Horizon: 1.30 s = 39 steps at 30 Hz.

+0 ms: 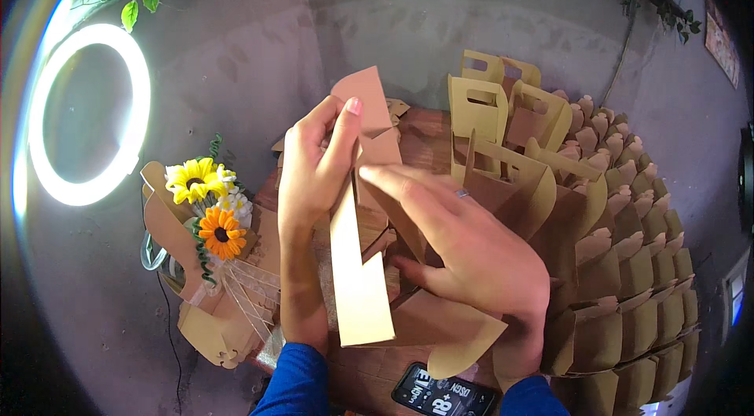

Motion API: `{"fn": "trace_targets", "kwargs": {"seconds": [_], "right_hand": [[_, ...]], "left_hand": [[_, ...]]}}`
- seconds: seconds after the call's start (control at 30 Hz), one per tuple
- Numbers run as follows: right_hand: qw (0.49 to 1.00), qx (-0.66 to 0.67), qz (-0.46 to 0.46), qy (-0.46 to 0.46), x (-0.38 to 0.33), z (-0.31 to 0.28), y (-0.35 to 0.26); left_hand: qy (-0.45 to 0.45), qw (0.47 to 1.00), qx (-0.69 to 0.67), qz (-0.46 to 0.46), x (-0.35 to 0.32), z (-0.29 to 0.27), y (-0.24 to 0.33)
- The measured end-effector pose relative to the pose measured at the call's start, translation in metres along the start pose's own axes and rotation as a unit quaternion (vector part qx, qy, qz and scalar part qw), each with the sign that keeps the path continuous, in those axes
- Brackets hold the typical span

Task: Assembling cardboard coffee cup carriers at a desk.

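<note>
A partly folded brown cardboard box blank [357, 259] is raised in front of me above the table, its long narrow panel pointing down toward me. My left hand [318, 161] grips the upper part, thumb on the front and fingers curled behind. From the right, my right hand [479, 251] takes hold of the middle panels, its index fingertip at a fold beside the left hand and its thumb lower down. Part of that thumb is hidden by the cardboard. A wider flap with a rounded end spreads out below the right hand.
On the right stand folded cardboard carriers with handle slots [479, 106] and many stacked open cardboard boxes [620, 306]. At left, a cardboard holder [169, 219] bears yellow and orange flowers [220, 233]. A black phone [444, 392] lies near me; a lit ring lamp [141, 113] stands at left.
</note>
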State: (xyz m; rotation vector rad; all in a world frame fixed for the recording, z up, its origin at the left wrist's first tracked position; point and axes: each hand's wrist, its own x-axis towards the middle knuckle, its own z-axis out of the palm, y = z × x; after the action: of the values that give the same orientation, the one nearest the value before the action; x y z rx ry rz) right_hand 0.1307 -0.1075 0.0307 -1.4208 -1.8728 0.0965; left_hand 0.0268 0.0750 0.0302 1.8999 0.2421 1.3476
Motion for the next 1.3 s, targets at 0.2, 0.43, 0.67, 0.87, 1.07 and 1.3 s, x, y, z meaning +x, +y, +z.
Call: {"fn": "trace_targets", "kwargs": {"seconds": [0.2,0.43,0.67,0.87,1.07,1.3], "right_hand": [[0.992,-0.098,-0.07,-0.038,-0.003,0.005,0.007],[0.993,-0.064,-0.086,-0.039,-0.012,-0.01,0.01],[0.937,0.232,-0.204,-0.165,-0.021,-0.055,0.021],[0.943,0.228,-0.18,-0.165,-0.02,-0.061,0.028],[0.976,0.193,-0.094,-0.027,-0.021,-0.052,0.025],[0.965,0.231,-0.043,0.113,-0.015,-0.036,0.015]], "left_hand": [[-0.018,0.992,0.12,-0.032,0.0,-0.015,0.005],[-0.104,0.977,0.186,0.011,-0.005,-0.007,0.007],[-0.037,0.962,0.269,0.033,-0.01,0.001,0.009],[0.048,0.929,0.362,0.057,-0.017,0.007,0.015],[0.059,0.914,0.396,0.06,-0.02,0.006,0.019],[-0.108,0.92,0.339,0.162,-0.023,-0.003,0.025]]}}
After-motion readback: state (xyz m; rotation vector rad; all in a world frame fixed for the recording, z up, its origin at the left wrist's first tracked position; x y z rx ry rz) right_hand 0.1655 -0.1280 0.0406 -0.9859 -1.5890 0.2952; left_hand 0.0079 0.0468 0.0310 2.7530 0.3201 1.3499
